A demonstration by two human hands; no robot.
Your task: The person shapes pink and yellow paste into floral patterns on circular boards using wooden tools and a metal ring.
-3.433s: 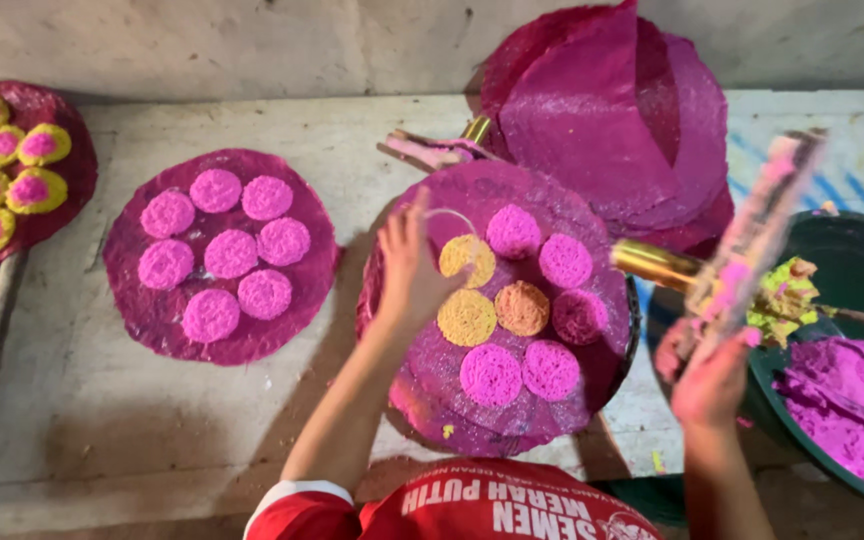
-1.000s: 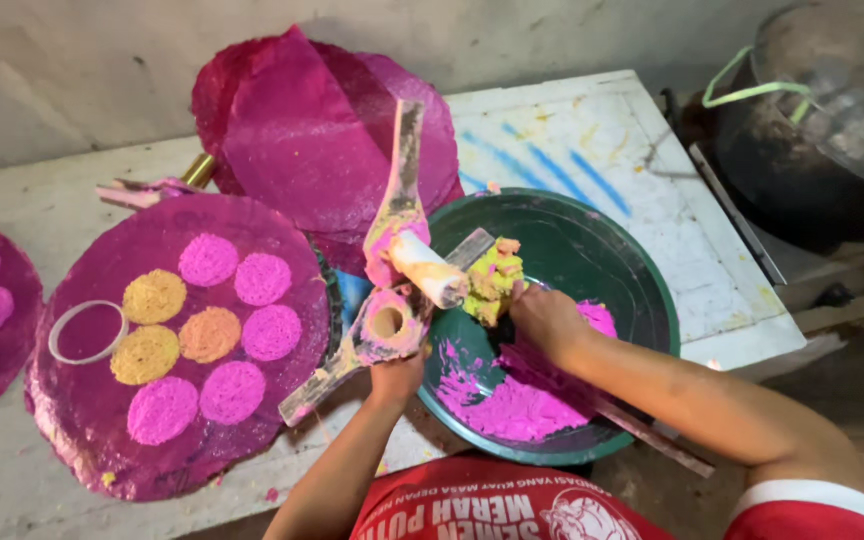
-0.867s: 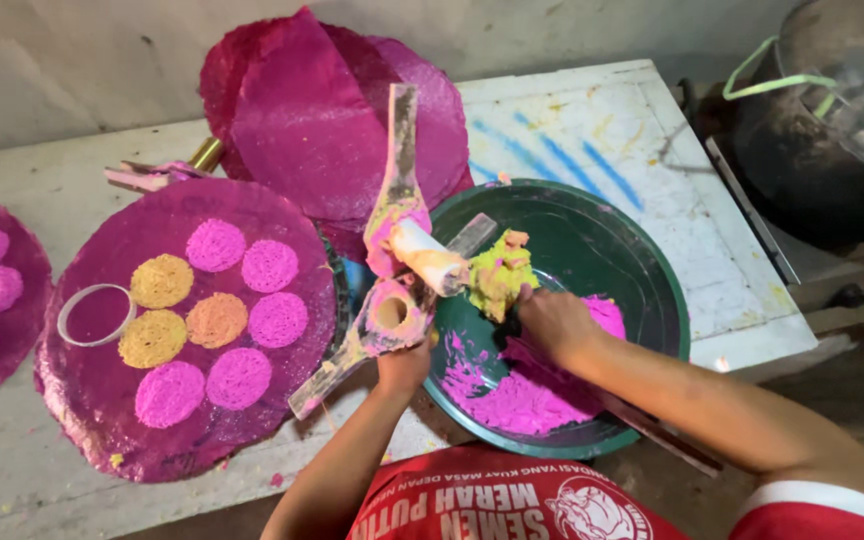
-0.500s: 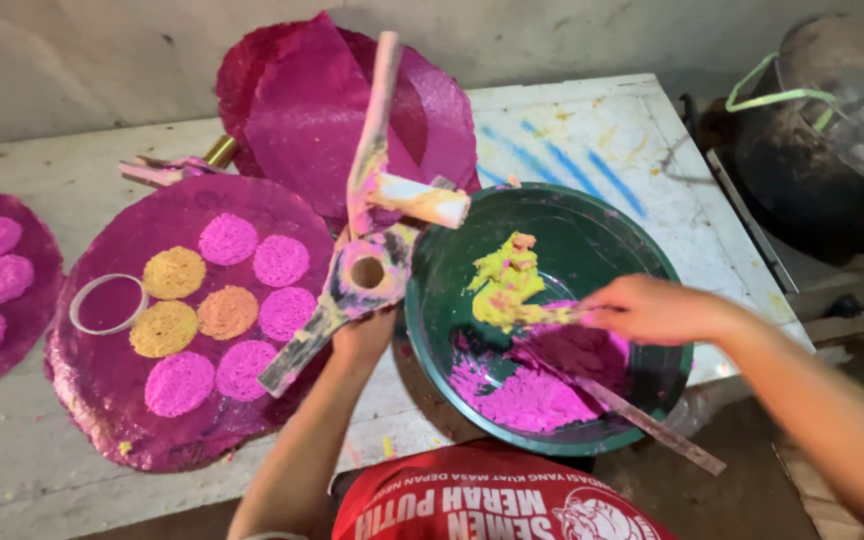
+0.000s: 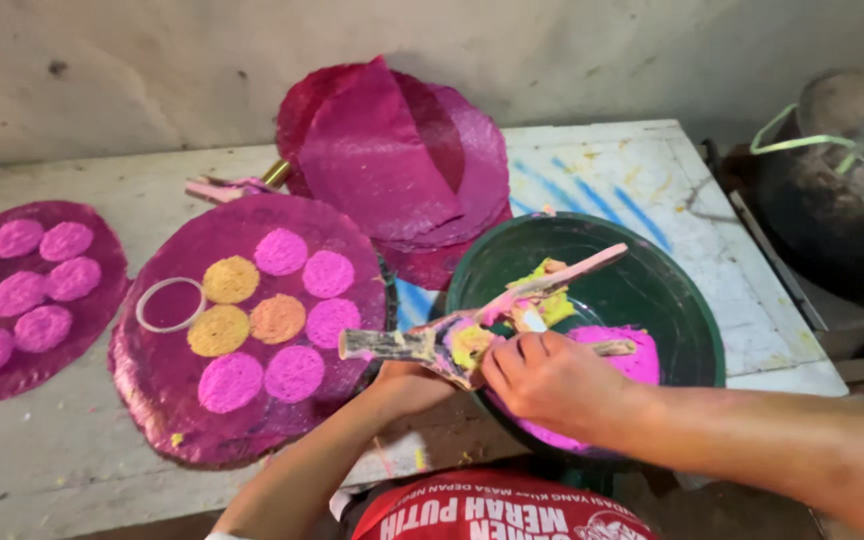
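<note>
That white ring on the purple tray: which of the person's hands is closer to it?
Left. The left hand sits at the tray's right edge, across the discs from the white ring. The right hand is farther right, over the green basin.

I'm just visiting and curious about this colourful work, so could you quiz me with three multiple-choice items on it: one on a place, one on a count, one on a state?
1. Where does the empty ring lie?
A. on the middle round mat
B. in the green basin
C. on the dark pot

2. How many yellow-orange discs lie on that mat?
A. one
B. three
C. six

3. What is the right hand doing?
A. resting flat on the table
B. pressing into the wooden tool over the basin
C. lifting a mat

Answers: 1 A, the ring sits at the mat's left edge. 2 B, three lie among pink ones. 3 B, its fingers meet the tool, which the left hand supports.
</note>
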